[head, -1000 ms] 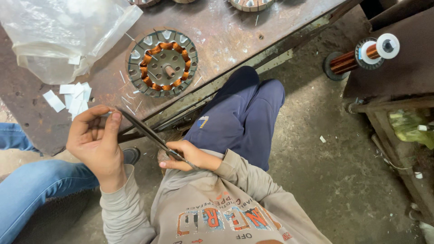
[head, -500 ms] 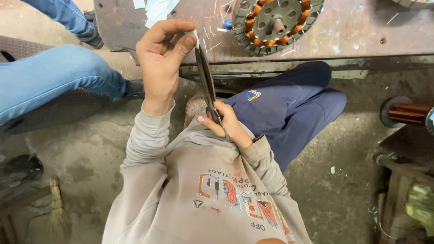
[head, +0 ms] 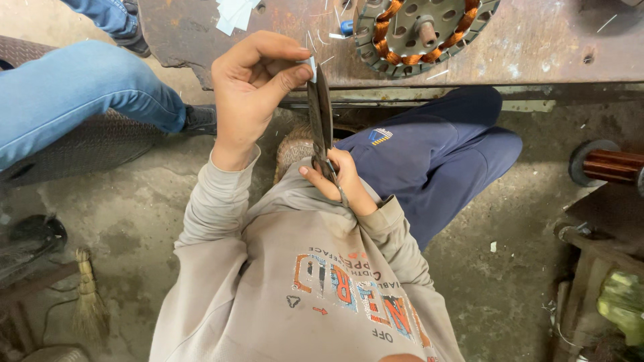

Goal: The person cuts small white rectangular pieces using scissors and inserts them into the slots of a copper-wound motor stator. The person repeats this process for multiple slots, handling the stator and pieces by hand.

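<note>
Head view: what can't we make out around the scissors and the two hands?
- Scissors handles: hidden inside the right hand.
- White paper strip: mostly covered by the left hand fingers and the blades; its length is unclear.
- Wound stator on the metal table: upper part cut off by the top edge.
- Copper wire spool: cut off by the right edge.

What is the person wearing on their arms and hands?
Both arms are in long, loose beige-grey sleeves of a sweatshirt with colourful printed lettering on the front. The cuffs end at the wrists. The left hand and right hand are bare: no gloves.
</note>
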